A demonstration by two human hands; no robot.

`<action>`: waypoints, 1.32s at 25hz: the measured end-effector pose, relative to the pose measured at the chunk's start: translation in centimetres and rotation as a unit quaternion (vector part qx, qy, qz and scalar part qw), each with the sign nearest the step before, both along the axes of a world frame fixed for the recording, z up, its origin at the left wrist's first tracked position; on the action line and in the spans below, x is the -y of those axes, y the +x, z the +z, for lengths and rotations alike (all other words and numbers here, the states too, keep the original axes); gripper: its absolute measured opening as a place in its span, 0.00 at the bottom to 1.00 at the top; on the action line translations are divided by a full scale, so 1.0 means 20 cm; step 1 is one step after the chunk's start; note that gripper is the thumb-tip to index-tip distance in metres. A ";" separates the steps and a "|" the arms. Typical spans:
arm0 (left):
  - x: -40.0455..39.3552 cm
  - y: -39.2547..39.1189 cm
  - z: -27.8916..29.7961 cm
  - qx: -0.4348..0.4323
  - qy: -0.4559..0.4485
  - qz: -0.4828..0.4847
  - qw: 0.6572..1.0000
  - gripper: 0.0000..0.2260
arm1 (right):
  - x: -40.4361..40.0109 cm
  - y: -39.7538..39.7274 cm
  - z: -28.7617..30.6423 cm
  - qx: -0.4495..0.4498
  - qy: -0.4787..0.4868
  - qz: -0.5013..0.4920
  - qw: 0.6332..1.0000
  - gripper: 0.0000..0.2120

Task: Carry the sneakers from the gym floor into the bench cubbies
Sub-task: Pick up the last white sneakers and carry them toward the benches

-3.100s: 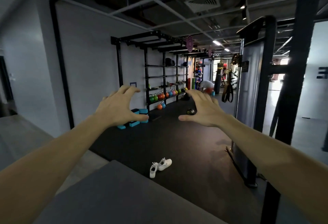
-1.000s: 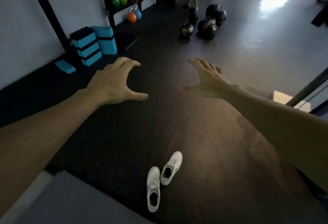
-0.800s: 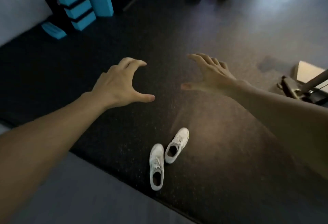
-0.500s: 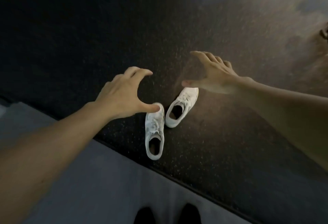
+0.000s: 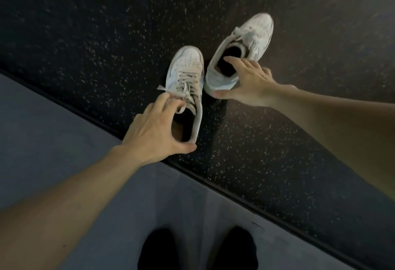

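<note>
Two white sneakers lie side by side on the dark speckled rubber floor [image 5: 85, 24], toes pointing away from me. My left hand [image 5: 154, 133] curls round the heel and collar of the left sneaker [image 5: 188, 66], thumb at the heel and fingers at the laces. My right hand [image 5: 248, 86] is on the right sneaker [image 5: 254, 32], with fingers reaching into its opening and the thumb against the heel. Both sneakers still rest on the floor. No bench or cubbies are in view.
A grey smooth floor strip [image 5: 53, 141] runs along the edge of the rubber mat, below and left. My two dark shoes [image 5: 158, 250] stand on it at the bottom of the view.
The view has dropped toward the floor and closer to the sneakers. Both hands, open above the shoes half a second ago, have come down and closed on one sneaker each.
</note>
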State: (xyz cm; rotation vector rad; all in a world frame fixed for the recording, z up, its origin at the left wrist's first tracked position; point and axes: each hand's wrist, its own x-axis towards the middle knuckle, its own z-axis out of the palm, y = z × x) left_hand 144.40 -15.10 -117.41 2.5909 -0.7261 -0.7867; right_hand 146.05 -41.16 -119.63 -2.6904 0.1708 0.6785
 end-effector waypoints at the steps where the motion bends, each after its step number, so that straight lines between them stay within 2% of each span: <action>1: 0.00 -0.02 -0.04 0.010 -0.007 0.011 1.000 0.43 | -0.02 -0.01 -0.03 0.004 -0.005 0.007 1.000 0.45; 3: 0.00 -0.07 -0.10 0.037 -0.009 0.026 0.999 0.42 | -0.06 -0.05 -0.10 0.018 -0.008 0.017 1.000 0.37; 5: -0.02 -0.14 -0.14 0.132 0.027 -0.019 0.991 0.37 | -0.10 -0.08 -0.13 0.044 0.001 0.000 0.999 0.23; 7: -0.03 -0.21 -0.17 0.184 0.075 -0.092 0.976 0.27 | -0.14 -0.07 -0.13 0.047 0.013 -0.038 0.998 0.20; 9: -0.03 -0.25 -0.20 0.160 0.092 -0.130 0.974 0.18 | -0.17 -0.05 -0.13 0.040 0.017 -0.069 0.997 0.20; 13: 0.06 -0.20 -0.21 0.064 0.083 -0.094 0.990 0.07 | -0.21 -0.11 -0.14 0.018 -0.026 -0.081 0.996 0.20; 15: 0.08 -0.19 -0.19 0.038 0.076 -0.066 0.994 0.08 | -0.21 -0.17 -0.13 0.036 -0.025 -0.074 0.996 0.20; 19: 0.08 -0.12 -0.05 0.032 0.070 -0.046 0.996 0.19 | -0.18 -0.27 0.00 0.055 0.010 -0.056 0.997 0.17; 21: 0.10 -0.06 0.07 0.039 0.077 -0.039 0.996 0.20 | -0.15 -0.28 0.12 0.047 0.031 -0.061 0.997 0.19; 23: 0.13 0.01 0.24 0.061 0.073 -0.025 0.995 0.16 | -0.13 -0.28 0.27 0.054 0.043 -0.058 0.996 0.21; 26: 0.19 0.14 0.55 0.099 0.055 -0.007 0.994 0.16 | -0.09 -0.27 0.54 0.090 0.037 -0.051 0.994 0.17; 29: 0.26 0.30 0.98 0.144 0.035 -0.008 0.989 0.16 | -0.02 -0.17 0.96 0.146 0.027 -0.051 0.988 0.14; 33: 0.37 0.48 1.72 0.212 0.016 -0.033 0.977 0.18 | 0.09 0.03 1.69 0.231 0.019 -0.050 0.971 0.15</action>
